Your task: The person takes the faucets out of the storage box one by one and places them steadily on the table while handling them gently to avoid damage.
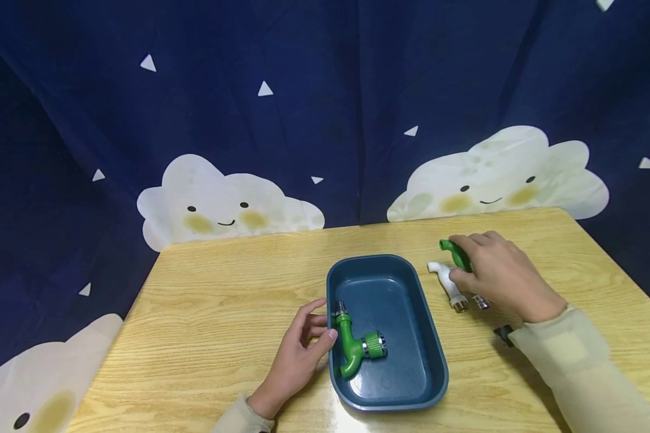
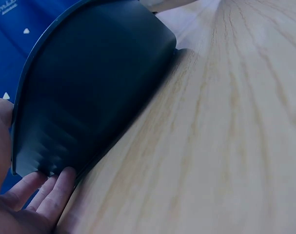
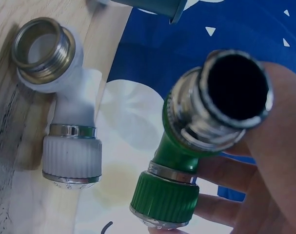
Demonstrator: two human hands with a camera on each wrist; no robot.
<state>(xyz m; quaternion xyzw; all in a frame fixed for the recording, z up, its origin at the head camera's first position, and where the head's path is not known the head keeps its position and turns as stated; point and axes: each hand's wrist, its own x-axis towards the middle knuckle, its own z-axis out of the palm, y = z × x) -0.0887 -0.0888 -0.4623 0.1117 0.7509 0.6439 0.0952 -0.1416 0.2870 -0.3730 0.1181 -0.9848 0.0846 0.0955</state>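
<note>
Right hand (image 1: 501, 273), fingers and thumb curled about a green tap (image 1: 458, 257), toward the table's far right corner; whether the tap is clear of the wood I cannot tell from where I stand. Its metal inlet (image 3: 187, 114) and ribbed knob (image 3: 165, 200) lie outside the grasp. Close beside it, on the tray side, a white tap (image 1: 444, 280) lies on the table (image 1: 222, 313). Left hand (image 1: 298, 355), thumb at the left rim and fingers against the outer wall, pinches the blue tray (image 1: 440, 361). Inside, a second green tap (image 1: 351, 344) lies along the left edge, spout toward the near left corner, knob toward the middle. Behind the table's far edge hangs a dark blue curtain (image 1: 303, 114) printed with clouds. For sound handling, in my judgement: grasp the body rather than the knob, which may turn; raise it straight, sparing its white neighbour; keep the tray steady at its rim.
</note>
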